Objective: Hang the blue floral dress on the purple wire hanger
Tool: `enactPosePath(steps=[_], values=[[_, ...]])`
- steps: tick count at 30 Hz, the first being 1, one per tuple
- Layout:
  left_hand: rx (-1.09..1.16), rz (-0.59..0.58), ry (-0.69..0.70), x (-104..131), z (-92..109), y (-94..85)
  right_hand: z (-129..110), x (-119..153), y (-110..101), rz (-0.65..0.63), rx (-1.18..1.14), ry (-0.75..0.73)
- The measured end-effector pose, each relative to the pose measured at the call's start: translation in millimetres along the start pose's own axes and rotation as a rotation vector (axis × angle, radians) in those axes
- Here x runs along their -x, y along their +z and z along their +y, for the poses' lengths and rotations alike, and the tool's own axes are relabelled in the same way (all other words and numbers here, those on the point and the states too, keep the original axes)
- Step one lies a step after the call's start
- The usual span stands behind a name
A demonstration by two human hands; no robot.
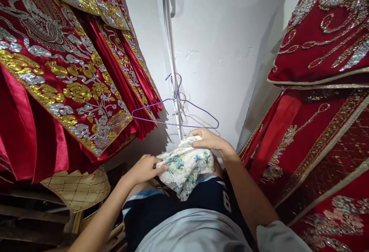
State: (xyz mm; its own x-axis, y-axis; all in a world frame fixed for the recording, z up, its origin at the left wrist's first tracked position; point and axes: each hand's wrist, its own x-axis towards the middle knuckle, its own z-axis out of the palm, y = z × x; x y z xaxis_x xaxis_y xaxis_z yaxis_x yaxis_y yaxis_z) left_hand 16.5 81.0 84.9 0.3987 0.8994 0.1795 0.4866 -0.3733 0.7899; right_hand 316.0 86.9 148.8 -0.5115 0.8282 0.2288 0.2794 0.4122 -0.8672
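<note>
A bunched white cloth with a blue-green and yellow floral print [184,163] is held between both hands over the lap. My left hand [148,168] grips its left edge, thumb on top and fingers partly hidden behind the fabric. At its upper right, my right hand [208,138] pinches the cloth with the thumb in front. Just beyond the hands hangs a purple wire hanger [198,107] with nothing on it, in front of the white wall. What kind of garment or cloth this is I cannot tell from its folds.
Red garments with gold and silver embroidery [72,82] hang at the left. More red beaded garments [323,52] hang close on the right. A cream quilted chair back [82,190] stands at lower left. A narrow white rail [168,25] runs along the wall [219,21].
</note>
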Motion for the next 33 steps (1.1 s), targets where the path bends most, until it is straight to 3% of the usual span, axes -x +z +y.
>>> enactPosePath(steps=[3, 7, 11, 14, 18, 23, 27, 30, 33], values=[[-0.168, 0.046, -0.083, 4, -9, -23.4, 2, -19, -5, 0.228, 0.067, -0.110], [-0.348, 0.144, -0.126, 13, -14, -38.0, 15, -48, -4, 0.497, 0.082, -0.192], [-0.397, 0.206, -0.010, 20, -11, -47.4, 40, -71, 4, 0.473, 0.062, -0.037], [-0.343, 0.272, 0.078, 19, -5, -55.1, 57, -74, 0, 0.493, 0.077, -0.015], [-0.230, 0.377, 0.087, 12, 7, -63.2, 62, -52, -23, 0.600, 0.174, -0.040], [-0.044, 0.454, 0.073, -8, 35, -64.5, 47, -22, -47, 0.626, 0.221, -0.040], [0.046, 0.434, 0.203, -37, 70, -54.7, 41, -21, -34, 0.626, 0.144, -0.014], [-0.096, 0.350, 0.347, -62, 92, -46.2, 40, -26, -12, 0.600, 0.059, -0.020], [-0.282, 0.375, 0.448, -81, 98, -46.1, 36, -22, 2, 0.527, 0.029, -0.063]])
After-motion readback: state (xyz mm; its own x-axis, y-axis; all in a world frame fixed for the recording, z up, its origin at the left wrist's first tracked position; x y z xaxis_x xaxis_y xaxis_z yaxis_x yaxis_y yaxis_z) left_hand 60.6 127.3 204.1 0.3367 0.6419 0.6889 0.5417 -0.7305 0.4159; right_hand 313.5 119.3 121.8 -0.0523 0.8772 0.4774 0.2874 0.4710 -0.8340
